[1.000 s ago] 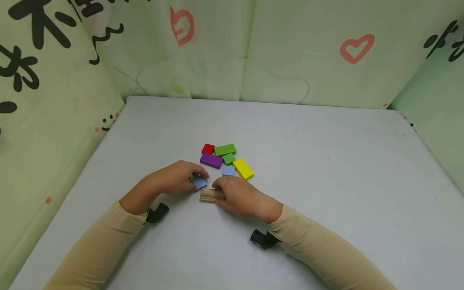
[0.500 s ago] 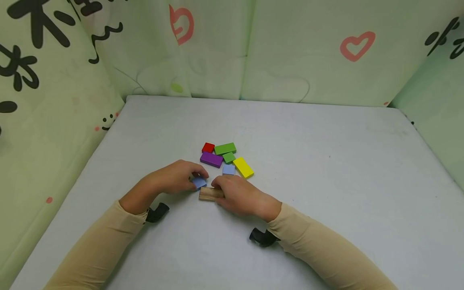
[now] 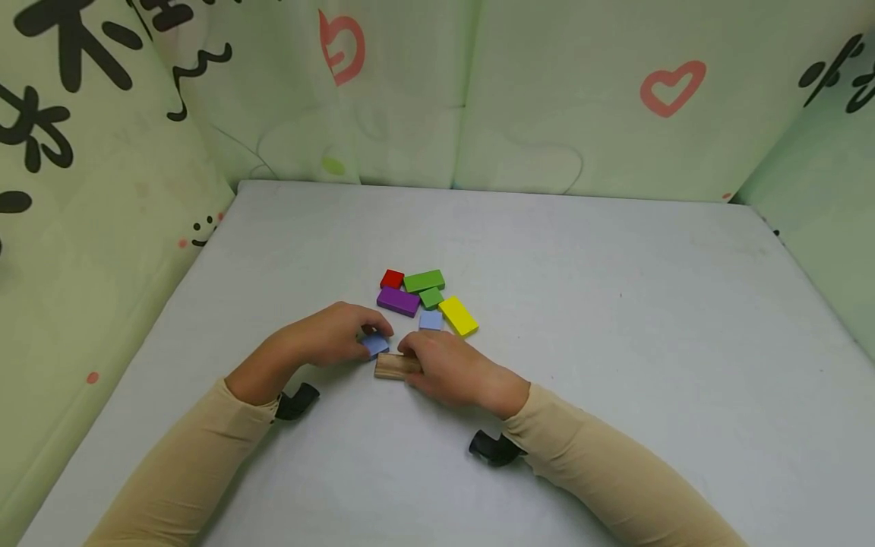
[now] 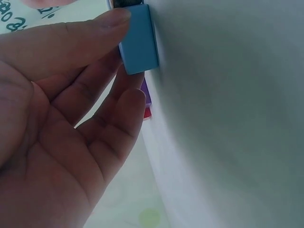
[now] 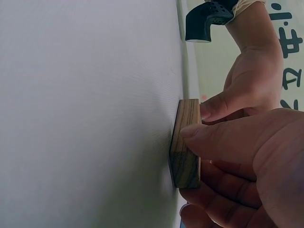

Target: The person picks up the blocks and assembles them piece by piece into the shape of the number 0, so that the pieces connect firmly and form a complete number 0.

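Note:
My left hand (image 3: 335,334) pinches a light blue block (image 3: 375,345) between thumb and fingers at the table surface. In the left wrist view the thumb lies along one face of this blue block (image 4: 138,40). Just to the right, my right hand (image 3: 454,370) grips a brown wood-grained block (image 3: 396,366), which lies on the table. In the right wrist view the thumb presses the near side of the wooden block (image 5: 186,142), with fingers behind it. The two held blocks are close together; whether they touch I cannot tell.
Beyond the hands lie a second light blue block (image 3: 431,320), a yellow block (image 3: 459,316), a purple block (image 3: 399,301), a red block (image 3: 393,279), a long green block (image 3: 424,281) and a small green block (image 3: 431,297). A patterned curtain (image 3: 547,99) borders the white table (image 3: 615,304).
The right hand and the wooden block have shifted very slightly left. The left hand and the loose blocks have stayed in place.

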Tool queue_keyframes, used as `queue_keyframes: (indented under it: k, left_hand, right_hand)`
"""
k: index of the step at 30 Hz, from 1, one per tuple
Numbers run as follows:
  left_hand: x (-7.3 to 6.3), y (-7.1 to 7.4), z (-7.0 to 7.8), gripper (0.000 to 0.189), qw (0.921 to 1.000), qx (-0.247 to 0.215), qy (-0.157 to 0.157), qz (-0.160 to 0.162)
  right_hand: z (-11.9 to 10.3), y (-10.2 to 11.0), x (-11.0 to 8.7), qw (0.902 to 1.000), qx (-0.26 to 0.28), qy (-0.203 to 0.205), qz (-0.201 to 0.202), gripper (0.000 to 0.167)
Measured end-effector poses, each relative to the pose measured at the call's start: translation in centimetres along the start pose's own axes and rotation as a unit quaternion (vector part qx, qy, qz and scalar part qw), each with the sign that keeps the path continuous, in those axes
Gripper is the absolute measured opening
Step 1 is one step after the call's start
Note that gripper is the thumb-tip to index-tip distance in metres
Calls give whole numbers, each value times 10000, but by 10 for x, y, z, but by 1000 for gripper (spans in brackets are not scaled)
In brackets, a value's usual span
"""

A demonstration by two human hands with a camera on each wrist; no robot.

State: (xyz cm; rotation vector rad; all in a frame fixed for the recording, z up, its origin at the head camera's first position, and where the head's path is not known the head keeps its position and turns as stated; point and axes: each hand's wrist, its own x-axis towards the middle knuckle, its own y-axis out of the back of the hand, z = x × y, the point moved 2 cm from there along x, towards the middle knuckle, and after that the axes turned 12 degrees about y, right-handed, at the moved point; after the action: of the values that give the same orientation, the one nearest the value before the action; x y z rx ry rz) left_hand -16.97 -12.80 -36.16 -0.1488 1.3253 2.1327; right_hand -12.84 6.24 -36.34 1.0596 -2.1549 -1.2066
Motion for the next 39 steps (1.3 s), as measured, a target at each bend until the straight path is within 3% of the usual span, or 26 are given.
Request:
queue_keyframes:
  k: [27, 39]
  left_hand:
    - [-2, 5, 5, 43, 9999, 160, -18, 40]
    - [-4, 5, 7, 30, 9997, -166, 172, 105]
  right_hand:
    - [0, 0, 1, 9999, -46, -50, -77, 35]
    - [0, 0, 1, 10000, -55, -10, -32, 35]
